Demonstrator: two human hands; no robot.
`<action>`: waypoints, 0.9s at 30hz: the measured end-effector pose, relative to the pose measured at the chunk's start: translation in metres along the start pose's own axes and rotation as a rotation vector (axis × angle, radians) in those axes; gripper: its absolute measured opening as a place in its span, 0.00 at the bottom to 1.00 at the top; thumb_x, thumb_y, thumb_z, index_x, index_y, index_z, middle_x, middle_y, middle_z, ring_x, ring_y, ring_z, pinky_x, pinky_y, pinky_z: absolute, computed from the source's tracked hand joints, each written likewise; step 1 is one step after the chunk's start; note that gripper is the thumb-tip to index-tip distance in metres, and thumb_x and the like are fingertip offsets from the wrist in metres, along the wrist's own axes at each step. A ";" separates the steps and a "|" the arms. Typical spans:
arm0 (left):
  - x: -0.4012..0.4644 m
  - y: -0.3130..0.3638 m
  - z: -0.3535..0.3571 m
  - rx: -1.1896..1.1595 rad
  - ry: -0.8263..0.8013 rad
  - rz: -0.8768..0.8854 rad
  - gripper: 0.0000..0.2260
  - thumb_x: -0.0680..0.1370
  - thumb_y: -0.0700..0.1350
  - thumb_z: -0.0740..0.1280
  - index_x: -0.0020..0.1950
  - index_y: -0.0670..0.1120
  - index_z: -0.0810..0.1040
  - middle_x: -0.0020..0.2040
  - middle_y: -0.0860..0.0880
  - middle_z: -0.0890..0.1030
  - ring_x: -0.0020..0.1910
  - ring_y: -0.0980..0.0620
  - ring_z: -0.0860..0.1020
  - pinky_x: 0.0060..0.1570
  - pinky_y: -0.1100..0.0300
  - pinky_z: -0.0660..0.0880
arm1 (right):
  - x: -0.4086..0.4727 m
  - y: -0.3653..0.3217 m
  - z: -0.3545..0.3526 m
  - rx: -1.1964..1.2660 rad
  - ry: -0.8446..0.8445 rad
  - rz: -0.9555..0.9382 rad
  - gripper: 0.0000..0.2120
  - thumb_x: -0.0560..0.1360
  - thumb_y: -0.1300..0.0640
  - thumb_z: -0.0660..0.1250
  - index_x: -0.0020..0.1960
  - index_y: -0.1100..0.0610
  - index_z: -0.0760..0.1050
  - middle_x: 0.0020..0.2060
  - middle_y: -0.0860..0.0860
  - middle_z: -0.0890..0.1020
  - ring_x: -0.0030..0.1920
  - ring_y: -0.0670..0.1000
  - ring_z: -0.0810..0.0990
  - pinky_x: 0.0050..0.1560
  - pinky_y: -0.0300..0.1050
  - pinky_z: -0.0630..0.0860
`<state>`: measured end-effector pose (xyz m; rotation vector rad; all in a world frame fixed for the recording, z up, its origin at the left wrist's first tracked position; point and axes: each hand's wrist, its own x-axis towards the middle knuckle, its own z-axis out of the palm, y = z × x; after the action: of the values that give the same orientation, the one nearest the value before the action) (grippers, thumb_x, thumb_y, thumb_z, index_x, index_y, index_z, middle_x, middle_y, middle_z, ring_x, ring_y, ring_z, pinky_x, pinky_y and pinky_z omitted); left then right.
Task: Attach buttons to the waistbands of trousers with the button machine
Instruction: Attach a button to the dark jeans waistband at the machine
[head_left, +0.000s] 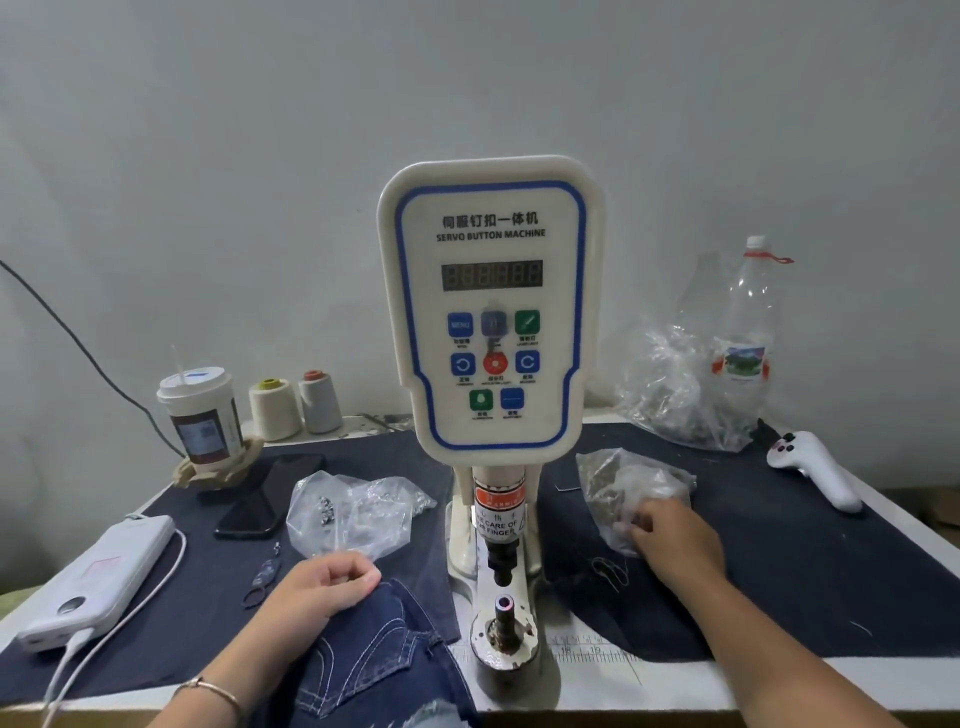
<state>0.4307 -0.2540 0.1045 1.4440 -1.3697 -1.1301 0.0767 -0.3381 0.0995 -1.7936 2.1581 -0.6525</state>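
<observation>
A grey wall backs a table (883, 670) covered in dark cloth, with the button machine (491, 306) upright at the middle of its front edge. The left hand (324, 584) rests on the jeans (374, 660) at the front edge, just left of the machine's lower die (505, 605), its fingers curled onto the denim. The right hand (675, 540) reaches into a clear bag (623, 488) right of the machine; whether its fingers pinch anything cannot be told. Another bag (353, 512) lies left of the machine.

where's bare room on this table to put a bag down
Bare cloth right of the machine, between the right hand and the remote. Crowded on the left: phone, button bag, power bank, jeans.
</observation>
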 end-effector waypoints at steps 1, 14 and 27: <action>0.001 -0.003 0.000 -0.002 0.006 0.008 0.11 0.78 0.39 0.68 0.35 0.45 0.79 0.34 0.47 0.76 0.35 0.52 0.72 0.38 0.60 0.66 | 0.001 0.001 0.001 0.005 0.006 -0.003 0.08 0.74 0.45 0.69 0.37 0.44 0.76 0.42 0.50 0.80 0.46 0.55 0.80 0.47 0.46 0.72; 0.005 -0.016 0.004 -0.036 0.040 0.039 0.10 0.78 0.41 0.70 0.36 0.45 0.81 0.35 0.45 0.78 0.37 0.50 0.74 0.40 0.57 0.68 | 0.003 0.007 0.009 0.013 0.103 -0.032 0.15 0.74 0.53 0.69 0.31 0.46 0.68 0.30 0.42 0.74 0.38 0.53 0.74 0.42 0.45 0.69; 0.006 -0.017 0.005 -0.015 0.068 0.038 0.10 0.78 0.41 0.69 0.36 0.46 0.81 0.34 0.46 0.77 0.36 0.51 0.73 0.41 0.58 0.68 | 0.005 0.008 0.011 0.047 0.148 -0.044 0.13 0.75 0.56 0.68 0.34 0.48 0.70 0.34 0.48 0.78 0.37 0.52 0.71 0.43 0.48 0.72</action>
<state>0.4305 -0.2589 0.0861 1.4268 -1.3335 -1.0552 0.0741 -0.3436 0.0864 -1.8256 2.1818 -0.8637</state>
